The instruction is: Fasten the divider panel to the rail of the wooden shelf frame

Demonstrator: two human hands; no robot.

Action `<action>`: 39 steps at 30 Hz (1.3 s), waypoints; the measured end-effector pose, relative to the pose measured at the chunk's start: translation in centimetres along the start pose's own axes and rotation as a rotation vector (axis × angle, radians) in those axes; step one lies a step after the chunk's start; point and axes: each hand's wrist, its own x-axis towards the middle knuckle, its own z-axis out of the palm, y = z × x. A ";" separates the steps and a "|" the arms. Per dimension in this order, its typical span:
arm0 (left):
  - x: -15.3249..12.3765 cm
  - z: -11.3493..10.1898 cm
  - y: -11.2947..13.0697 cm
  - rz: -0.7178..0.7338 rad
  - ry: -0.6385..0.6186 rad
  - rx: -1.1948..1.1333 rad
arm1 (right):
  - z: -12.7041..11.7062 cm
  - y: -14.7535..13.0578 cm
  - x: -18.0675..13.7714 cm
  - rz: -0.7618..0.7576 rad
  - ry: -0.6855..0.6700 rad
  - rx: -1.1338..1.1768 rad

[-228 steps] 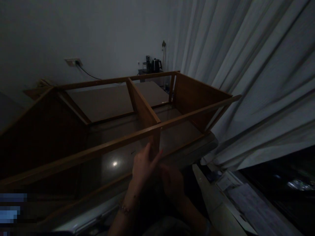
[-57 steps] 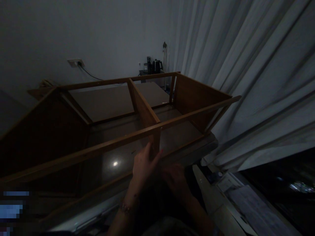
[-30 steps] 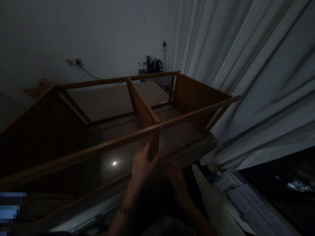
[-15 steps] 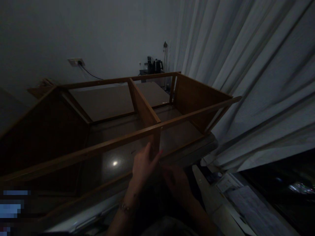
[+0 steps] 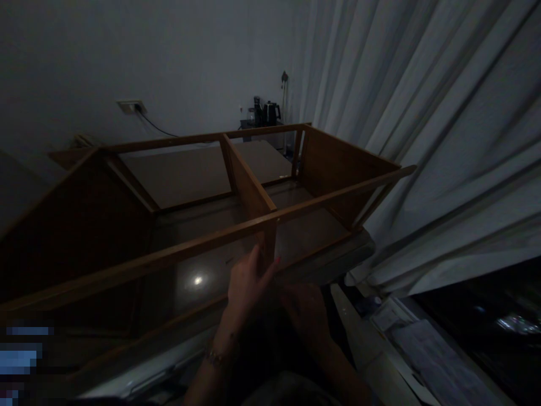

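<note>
A brown wooden cabinet frame lies on its side on a table, with a centre divider running back from its front rail. My left hand rests against the lower end of that divider, fingers together and pointing up. Just to its right and lower, my right hand sits in deep shadow under the frame's near edge, fingers curled. The room is very dark, so whatever the right hand holds cannot be made out.
A pale curtain hangs close on the right. A kettle set stands on a stand at the back wall, near a wall socket with a cable. Flat boards and papers lie at the lower right.
The right hand has shifted slightly near the divider's base. The left hand has kept its place on the divider, and the frame has not moved.
</note>
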 end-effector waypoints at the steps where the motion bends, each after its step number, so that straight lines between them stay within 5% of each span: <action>1: 0.0 0.0 0.0 -0.001 0.002 0.003 | 0.1 0.1 -0.1 0.019 0.006 0.027; 5: 0.0 0.0 0.1 -0.017 0.001 0.010 | 0.7 -0.1 -0.4 0.084 -0.015 0.168; 11: 0.0 -0.1 0.2 -0.023 -0.012 -0.004 | 1.4 -1.7 -0.4 0.493 -0.075 0.655; 14: 0.0 -0.1 0.2 -0.020 -0.013 -0.017 | 1.7 -1.9 -0.4 0.529 -0.082 0.733; 25: 0.0 0.0 0.1 -0.017 -0.008 -0.004 | 0.1 0.5 0.0 -0.051 -0.077 0.251; 33: 0.0 0.1 0.0 0.002 0.011 0.015 | 0.8 0.5 0.2 -0.214 -0.055 0.179; 39: 0.1 0.0 0.0 -0.025 -0.013 -0.010 | 1.8 0.0 0.1 -0.150 -0.015 0.301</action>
